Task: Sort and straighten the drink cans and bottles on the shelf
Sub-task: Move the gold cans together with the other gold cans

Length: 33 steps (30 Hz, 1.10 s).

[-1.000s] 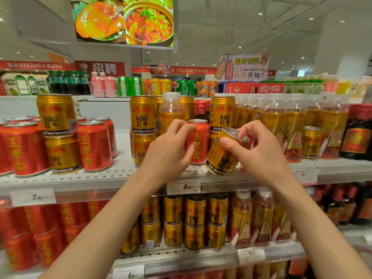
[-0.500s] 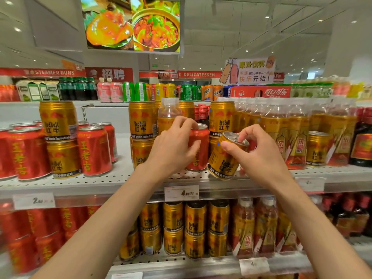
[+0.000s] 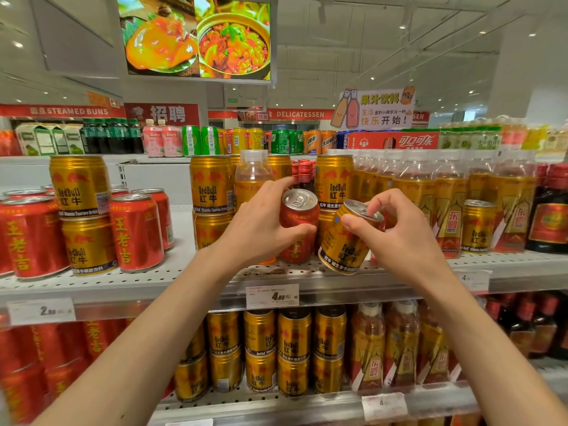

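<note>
Head view, looking at perforated grey shelf [image 3: 196, 279] carrying drinks, second shelf below.

Left hand [image 3: 261, 224] wrapped round red can [image 3: 299, 224] near middle of front edge; thumb across can's front, fingers curled behind. Can tipped toward camera, silver top with pull tab showing; base hidden behind hand, so contact with shelf not clear.

Right hand [image 3: 399, 235] pinching gold can [image 3: 349, 241] by top rim, thumb on near side, fingertips on lid. Tilted, top leaning right, lower edge at or just above front edge of shelf; cannot tell which. Touching or almost touching red can on its left.

Behind both hands: stacked gold cans [image 3: 210, 198] two high, clear-capped bottle of amber drink [image 3: 252, 176] partly hidden by left hand, small dark bottles with red caps [image 3: 302, 175] further back.

Toward right end of shelf: row of amber bottles [image 3: 448, 204] with gold-and-red labels, single short gold can [image 3: 478, 226] standing upright in front of them, dark bottle [image 3: 550, 210] at far right.

Toward left end: red cans [image 3: 135, 232] mixed with two gold cans stacked [image 3: 83, 210], all upright.

Price tag reading 4.80 [image 3: 273, 296] on front edge below hands; tag reading 2.80 [image 3: 41, 310] at left.

Lower shelf: gold cans [image 3: 276, 352] stacked two high, bottles to their right, red cans to left.
</note>
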Motion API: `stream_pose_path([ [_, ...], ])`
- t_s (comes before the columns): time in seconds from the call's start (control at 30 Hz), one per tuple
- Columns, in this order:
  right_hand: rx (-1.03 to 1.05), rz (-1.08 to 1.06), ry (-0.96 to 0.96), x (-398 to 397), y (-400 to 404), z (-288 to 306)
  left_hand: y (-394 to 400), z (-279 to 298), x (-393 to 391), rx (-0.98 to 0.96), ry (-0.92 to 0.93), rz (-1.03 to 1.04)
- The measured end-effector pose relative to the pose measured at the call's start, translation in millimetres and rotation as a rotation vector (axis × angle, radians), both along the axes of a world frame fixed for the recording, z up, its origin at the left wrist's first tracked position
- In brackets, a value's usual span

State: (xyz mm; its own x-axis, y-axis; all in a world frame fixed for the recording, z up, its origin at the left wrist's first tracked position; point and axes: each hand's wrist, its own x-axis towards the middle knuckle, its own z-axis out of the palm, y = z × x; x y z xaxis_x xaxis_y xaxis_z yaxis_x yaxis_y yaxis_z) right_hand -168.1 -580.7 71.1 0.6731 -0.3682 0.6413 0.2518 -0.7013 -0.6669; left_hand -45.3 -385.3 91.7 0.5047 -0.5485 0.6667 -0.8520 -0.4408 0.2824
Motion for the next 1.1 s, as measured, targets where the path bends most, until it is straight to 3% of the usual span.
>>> stream_pose_path([
  [0.17,0.029,0.011,-0.005,-6.2,-3.4,-0.5,4.6,-3.2,0.5,-0.027,0.009,-0.039],
  [0.5,-0.003,0.028,-0.015,-7.3,7.9,6.7,34.0,-9.3,-15.1,-0.414,0.226,-0.098],
  [0.83,-0.317,0.008,0.049,42.8,52.7,16.2,95.8,-9.4,-18.5,-0.507,0.328,-0.077],
  [1.1,-0.478,-0.064,0.055,62.7,55.9,10.4,102.2,-20.1,-11.3,-0.52,0.387,-0.044],
])
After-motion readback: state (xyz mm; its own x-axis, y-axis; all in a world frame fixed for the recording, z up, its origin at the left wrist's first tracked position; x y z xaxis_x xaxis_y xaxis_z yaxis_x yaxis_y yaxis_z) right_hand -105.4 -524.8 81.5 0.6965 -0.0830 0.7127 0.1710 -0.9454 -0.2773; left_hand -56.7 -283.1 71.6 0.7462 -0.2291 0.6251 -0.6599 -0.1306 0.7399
